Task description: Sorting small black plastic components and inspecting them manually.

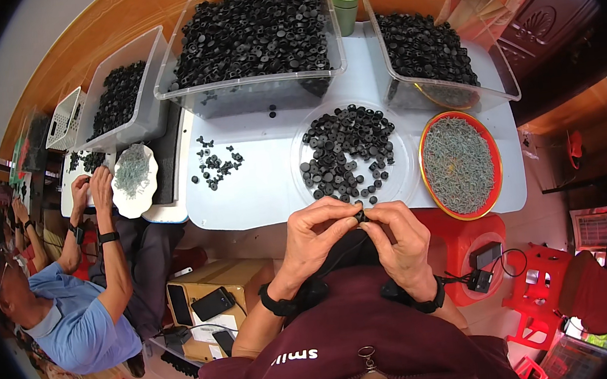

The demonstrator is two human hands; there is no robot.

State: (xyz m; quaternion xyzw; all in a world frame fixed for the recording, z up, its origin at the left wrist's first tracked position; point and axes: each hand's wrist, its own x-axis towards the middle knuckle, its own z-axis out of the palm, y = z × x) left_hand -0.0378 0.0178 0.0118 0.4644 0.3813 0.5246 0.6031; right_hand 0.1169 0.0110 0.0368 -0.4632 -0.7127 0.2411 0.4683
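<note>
Both my hands meet at the table's near edge, fingertips pinched together around one small black plastic part. My left hand grips it from the left between thumb and forefinger. From the other side, the thumb and forefinger of my right hand close on the same part. Its exact shape is mostly hidden by the fingers. Just beyond my hands lies a clear round tray with many black round parts in it. To its right stands a red bowl with a yellow rim, full of small grey screws.
Clear bins of black parts line the table's back, beside a green cup. Loose black pieces lie left of the tray. A co-worker in a blue shirt works at left near a white dish. A cardboard box holds phones.
</note>
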